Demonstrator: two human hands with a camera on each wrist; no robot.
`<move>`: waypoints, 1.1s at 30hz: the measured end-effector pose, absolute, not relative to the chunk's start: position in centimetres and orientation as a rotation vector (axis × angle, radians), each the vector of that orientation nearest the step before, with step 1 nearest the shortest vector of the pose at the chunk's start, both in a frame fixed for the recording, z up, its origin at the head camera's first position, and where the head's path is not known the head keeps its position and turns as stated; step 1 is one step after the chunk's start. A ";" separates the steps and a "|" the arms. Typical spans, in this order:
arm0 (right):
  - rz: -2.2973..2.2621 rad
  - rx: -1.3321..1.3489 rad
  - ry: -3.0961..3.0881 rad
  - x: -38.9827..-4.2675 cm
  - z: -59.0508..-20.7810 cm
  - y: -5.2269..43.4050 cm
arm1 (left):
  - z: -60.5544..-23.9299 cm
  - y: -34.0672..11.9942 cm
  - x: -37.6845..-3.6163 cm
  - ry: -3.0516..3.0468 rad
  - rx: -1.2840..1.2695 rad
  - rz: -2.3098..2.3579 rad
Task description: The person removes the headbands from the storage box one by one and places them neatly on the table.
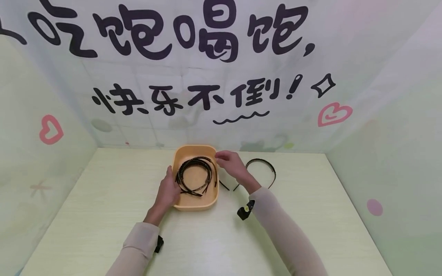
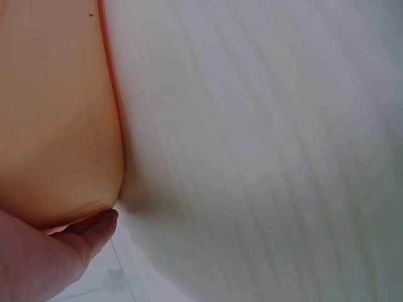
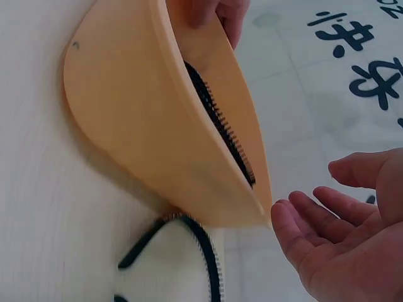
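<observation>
We're looking down on a pale, faintly wood-grained table (image 1: 103, 214) where a smooth peach-coloured plastic tub (image 1: 179, 153), square with rounded corners, is sitting near the middle. Inside it several thin black toothed headbands (image 1: 195, 174) are lying in overlapping arcs, their comb teeth showing as a fine serrated edge; from the right wrist view we're catching that same row of teeth (image 3: 220, 123) just under the tub's curved rim.

The left hand (image 1: 168, 191) is resting against the tub's left wall, and in the left wrist view a fingertip (image 2: 94, 229) is pressing on the tub's smooth outer side; we cannot tell how the remaining fingers are lying. The right hand (image 1: 230, 163) is hovering at the tub's far right corner, and up close its fingers (image 3: 308, 233) are loosely spread and gently curled, palm open, holding nothing.

Another black toothed headband (image 1: 261, 168) is lying on the table just right of the tub, a slim open arch with its ends pointing toward us. Behind it all, a glossy white backdrop (image 1: 221, 76) is carrying bold black characters and pink hearts.
</observation>
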State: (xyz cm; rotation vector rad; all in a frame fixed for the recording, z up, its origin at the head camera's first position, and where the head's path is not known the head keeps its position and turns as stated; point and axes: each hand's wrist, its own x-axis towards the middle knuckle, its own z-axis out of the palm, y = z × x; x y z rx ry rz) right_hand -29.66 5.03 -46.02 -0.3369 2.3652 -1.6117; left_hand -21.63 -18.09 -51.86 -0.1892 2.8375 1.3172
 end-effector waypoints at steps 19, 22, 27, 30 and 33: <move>-1.469 -0.434 2.460 -28.8 -46.0 0.7 | -51.9 -18.3 -21.6 2.863 -0.186 1.295; -1.442 -0.411 2.450 -28.9 -46.0 0.6 | -51.9 -18.3 -21.7 2.872 -0.181 1.292; -1.414 -0.403 2.414 -28.9 -45.9 0.4 | -52.0 -18.2 -21.7 2.864 -0.192 1.286; -1.448 -0.405 2.393 -28.9 -45.8 0.4 | -52.0 -18.1 -21.7 2.855 -0.198 1.285; -1.486 -0.397 2.390 -28.8 -45.7 0.4 | -52.0 -18.1 -21.7 2.853 -0.200 1.282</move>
